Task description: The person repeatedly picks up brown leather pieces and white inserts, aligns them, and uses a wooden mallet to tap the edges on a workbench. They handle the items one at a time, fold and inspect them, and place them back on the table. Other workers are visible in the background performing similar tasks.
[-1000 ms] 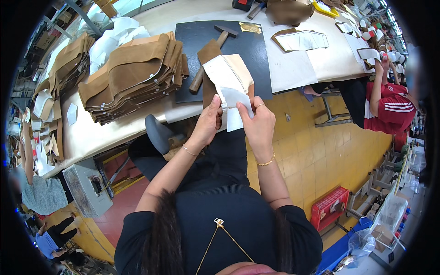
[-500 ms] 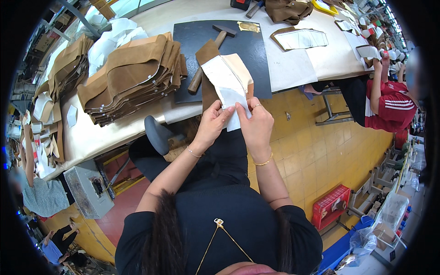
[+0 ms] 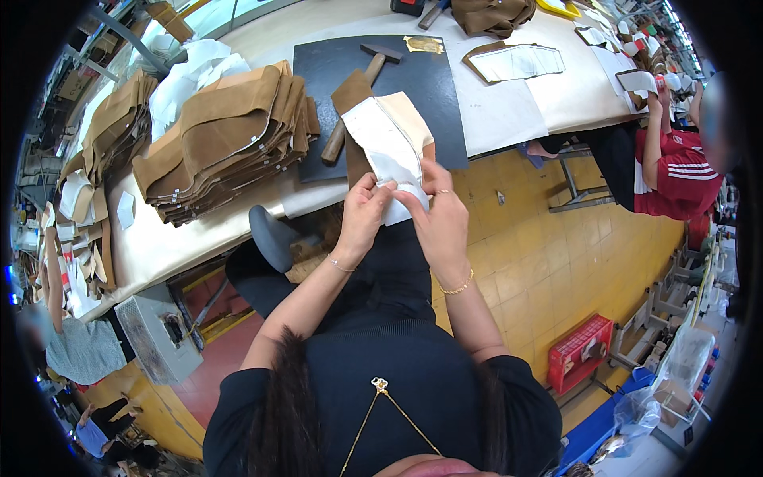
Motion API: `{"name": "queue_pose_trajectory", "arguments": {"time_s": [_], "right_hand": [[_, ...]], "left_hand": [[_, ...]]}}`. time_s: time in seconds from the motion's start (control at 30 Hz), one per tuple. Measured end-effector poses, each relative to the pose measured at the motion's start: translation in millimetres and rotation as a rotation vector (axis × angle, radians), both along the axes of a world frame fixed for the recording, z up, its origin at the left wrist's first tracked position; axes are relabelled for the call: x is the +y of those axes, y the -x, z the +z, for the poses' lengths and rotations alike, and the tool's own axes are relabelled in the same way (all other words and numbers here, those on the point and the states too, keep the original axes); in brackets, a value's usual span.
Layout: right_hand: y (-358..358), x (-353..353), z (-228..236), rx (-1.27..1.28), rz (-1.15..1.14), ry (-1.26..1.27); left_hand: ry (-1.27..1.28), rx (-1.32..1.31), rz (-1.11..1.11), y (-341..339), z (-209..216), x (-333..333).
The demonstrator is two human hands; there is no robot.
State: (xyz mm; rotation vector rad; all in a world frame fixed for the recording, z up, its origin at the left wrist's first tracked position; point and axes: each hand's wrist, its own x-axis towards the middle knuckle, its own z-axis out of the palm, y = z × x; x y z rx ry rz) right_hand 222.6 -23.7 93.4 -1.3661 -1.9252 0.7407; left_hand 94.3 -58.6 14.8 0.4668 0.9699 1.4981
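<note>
In front of me is a brown leather piece point(image 3: 351, 92) with a white lining piece point(image 3: 380, 135) and a beige part point(image 3: 404, 119) lying over it. At the lining's near end, my left hand point(image 3: 367, 213) is closed, thumb and fingers pinching the white edge. My right hand point(image 3: 442, 226) grips the same end from the right, its thumb pressed on the lining and its fingers partly behind. The lining curls up between the two thumbs. Beyond the hands, the leather's far part rests over a black board point(image 3: 318, 67) and partly covers the handle of a hammer point(image 3: 371, 70).
Stacked brown leather pieces point(image 3: 222, 131) stand on the table to the left. A cut piece with white backing point(image 3: 517, 63) lies right of the board. A grey rounded pad point(image 3: 270, 238) sits below the table edge. A co-worker in red point(image 3: 671, 167) sits at the right.
My right hand's fingers have shifted up the right edge of the lining, and the near end now curls under the thumb. My left hand keeps its pinch.
</note>
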Motion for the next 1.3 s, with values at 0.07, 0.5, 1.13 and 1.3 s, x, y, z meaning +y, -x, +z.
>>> {"name": "queue_pose_trajectory", "arguments": {"time_s": [0.07,0.5,1.13,1.3], "right_hand": [[-14.0,6.7,-2.4,0.078,-0.060,0.027],[-29.8,43.9,-53.2,0.735,0.156,0.752],[-35.4,35.5,-24.7,0.746,0.198,0.721],[-28.1,26.4,-31.2,0.554,0.129,0.599]], "left_hand": [[0.034,-0.057,-0.002,1.8,5.5,3.4],[0.101,-0.308,-0.276,38.2,31.5,-0.6],[0.011,0.212,0.040,12.5,36.6,4.1],[0.059,0.330,0.058,7.4,38.3,1.5]]}}
